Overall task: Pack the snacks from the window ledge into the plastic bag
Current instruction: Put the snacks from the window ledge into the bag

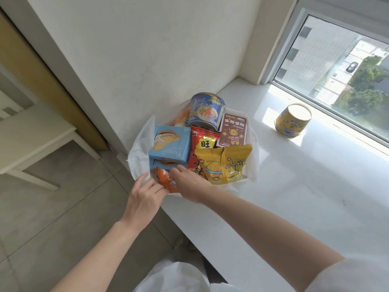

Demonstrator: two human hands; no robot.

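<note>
A white plastic bag (137,144) stands open on the left end of the white window ledge (294,186). Inside it lie a blue noodle cup (207,109), a light blue box (170,144), a red packet (202,144), a red-brown carton (232,129) and a yellow popcorn bag (225,163). At the bag's near rim my left hand (143,199) and my right hand (189,182) both hold a small orange packet (166,179). A yellow cup (293,120) stands upside down on the ledge by the window, apart from the bag.
A white wall rises behind the bag. The window pane (341,66) runs along the right of the ledge. A pale table (31,142) stands on the tiled floor at the left, below the ledge.
</note>
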